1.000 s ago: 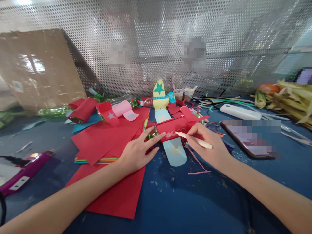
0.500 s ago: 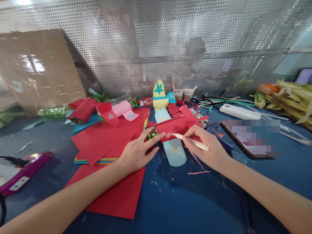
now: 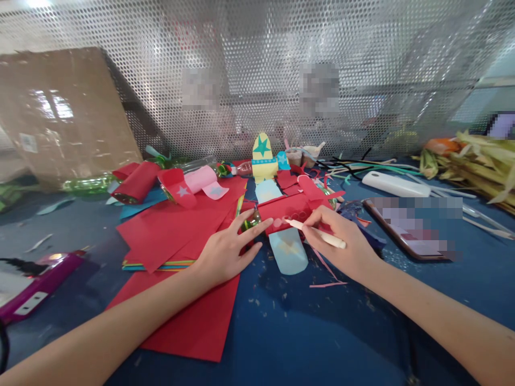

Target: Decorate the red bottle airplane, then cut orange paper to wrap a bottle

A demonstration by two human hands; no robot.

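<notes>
A plastic bottle wrapped in red paper (image 3: 281,208) lies crosswise in front of me, with a row of pale pink circles along its near side. A light blue paper flap (image 3: 288,252) with rounded corners sticks out towards me from under it. My right hand (image 3: 350,244) is closed round a white pen (image 3: 322,235), its tip at the circles on the red paper. Spread fingers of my left hand (image 3: 223,252) reach over the bottle's dark neck end (image 3: 251,220), one fingertip touching the red paper's left edge. The left palm rests by the stacked red sheets (image 3: 181,236).
Red and pink paper-wrapped bottles (image 3: 137,183) lie back left. Behind the work stands a yellow paper piece (image 3: 263,153) with a green star. A phone (image 3: 410,230), a white handle-like object (image 3: 396,185) and dry husks (image 3: 478,166) are right; a purple power strip (image 3: 44,284) is left.
Both hands, the pen and the red-wrapped bottle hold almost the same positions. Only very slight shifts show.
</notes>
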